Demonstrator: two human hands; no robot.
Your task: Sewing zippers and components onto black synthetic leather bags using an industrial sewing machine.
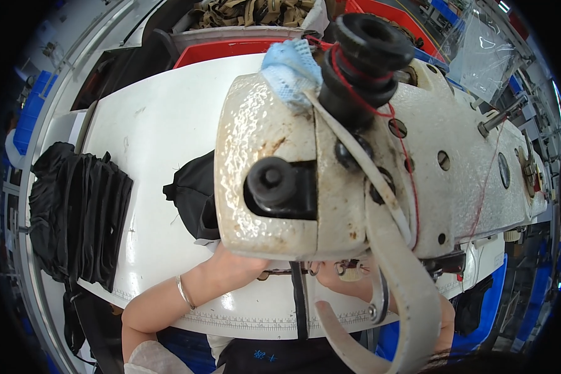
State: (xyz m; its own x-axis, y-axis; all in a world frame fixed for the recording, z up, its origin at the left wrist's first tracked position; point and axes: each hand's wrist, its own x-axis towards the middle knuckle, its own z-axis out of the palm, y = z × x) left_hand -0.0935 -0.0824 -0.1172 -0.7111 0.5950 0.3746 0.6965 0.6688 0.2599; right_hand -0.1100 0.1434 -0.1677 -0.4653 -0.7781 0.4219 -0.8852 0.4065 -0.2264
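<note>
A white sewing machine (268, 137) fills the middle of the view and covers the space around its needle. My left hand (240, 267) reaches under the machine head from the left, close to a black fabric piece (196, 196) that sticks out on that side. My right hand (346, 282) comes in from the right, partly behind the machine and its curved lever (411, 299). The fingers of both hands are hidden, so their grip does not show. A narrow black strip (300, 299) runs between the hands down over the table's front edge.
A stack of folded black fabric pieces (84, 218) lies on the left of the white table (149, 118). Red thread (411, 181) runs down the machine, and a light blue cloth (292, 71) is tucked on top. Beyond stand red bins (230, 51); a blue bin (492, 299) is at right.
</note>
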